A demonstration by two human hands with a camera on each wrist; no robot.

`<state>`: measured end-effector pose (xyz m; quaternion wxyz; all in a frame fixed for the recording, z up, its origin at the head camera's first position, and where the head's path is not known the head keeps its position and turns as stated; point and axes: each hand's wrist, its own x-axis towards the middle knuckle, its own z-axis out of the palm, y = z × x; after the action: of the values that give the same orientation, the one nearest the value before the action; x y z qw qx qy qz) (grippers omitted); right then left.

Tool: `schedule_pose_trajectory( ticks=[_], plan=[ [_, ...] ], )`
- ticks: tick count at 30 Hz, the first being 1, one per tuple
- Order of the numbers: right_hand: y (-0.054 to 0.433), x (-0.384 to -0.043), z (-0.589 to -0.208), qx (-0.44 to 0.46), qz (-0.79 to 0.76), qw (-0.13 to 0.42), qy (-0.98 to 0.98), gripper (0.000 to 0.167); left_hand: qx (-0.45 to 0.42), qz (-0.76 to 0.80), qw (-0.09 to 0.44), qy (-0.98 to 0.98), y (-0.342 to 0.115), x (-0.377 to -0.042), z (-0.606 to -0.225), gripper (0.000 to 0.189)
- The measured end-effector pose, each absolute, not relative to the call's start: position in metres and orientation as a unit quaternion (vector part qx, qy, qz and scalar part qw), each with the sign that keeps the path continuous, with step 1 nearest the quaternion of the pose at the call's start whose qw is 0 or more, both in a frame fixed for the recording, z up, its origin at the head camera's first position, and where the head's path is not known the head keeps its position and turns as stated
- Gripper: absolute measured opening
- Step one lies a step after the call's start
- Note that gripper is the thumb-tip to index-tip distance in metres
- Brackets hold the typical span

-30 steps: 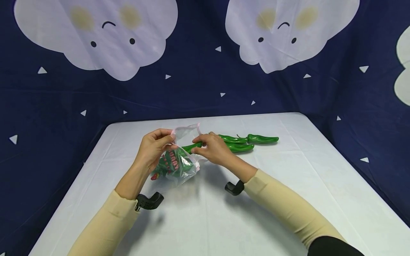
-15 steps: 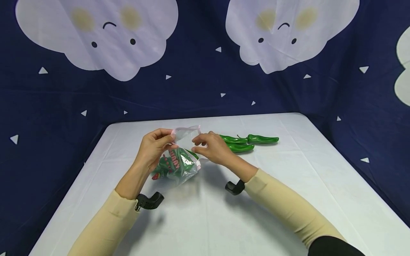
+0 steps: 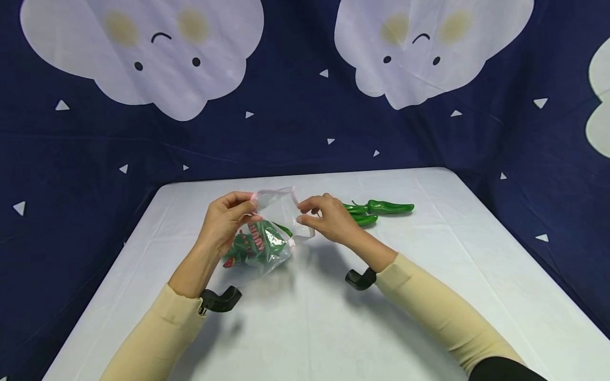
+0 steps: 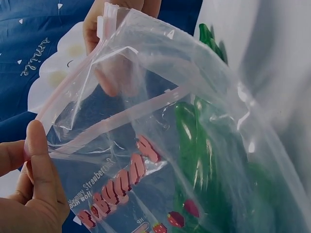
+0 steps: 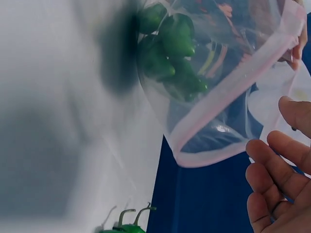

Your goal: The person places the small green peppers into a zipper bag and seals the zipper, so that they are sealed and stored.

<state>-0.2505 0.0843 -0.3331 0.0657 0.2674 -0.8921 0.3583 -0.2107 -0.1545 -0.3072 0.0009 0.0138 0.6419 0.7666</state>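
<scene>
My left hand (image 3: 224,219) pinches the pink-edged rim of a clear zip bag (image 3: 281,209) printed with strawberries and red lettering. The bag's mouth gapes to the right, and a pink slider hangs at its corner. Several green peppers (image 5: 177,36) sit inside; in the left wrist view, long green peppers (image 4: 194,141) show through the plastic. Just right of the mouth is my right hand (image 3: 333,218), its fingers loosely bent and apart from the thumb, with nothing between them. Its fingertips (image 5: 257,150) are close to the rim in the right wrist view.
On the white table (image 3: 305,328), more long green peppers (image 3: 391,207) lie behind and right of my right hand, which partly covers them. A dark blue cloth (image 3: 295,137) with clouds hangs behind the table.
My right hand has let go of a green pepper, which slid down into the bag, and has moved right, away from the mouth. The left hand keeps its hold on the rim.
</scene>
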Motion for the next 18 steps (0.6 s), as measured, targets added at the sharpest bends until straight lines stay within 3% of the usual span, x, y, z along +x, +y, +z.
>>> schedule_pose_trajectory(
  ticks=[13,18],
  plan=[
    [0.113,-0.255,-0.340,0.213,0.376,0.047,-0.901,0.030,0.014,0.768,-0.001,0.641,-0.158,-0.209,-0.307,0.028],
    [0.126,-0.257,-0.345,0.197,0.379,0.047,-0.903,0.031,0.025,0.769,-0.011,0.639,-0.160,-0.210,-0.310,0.021]
  ],
)
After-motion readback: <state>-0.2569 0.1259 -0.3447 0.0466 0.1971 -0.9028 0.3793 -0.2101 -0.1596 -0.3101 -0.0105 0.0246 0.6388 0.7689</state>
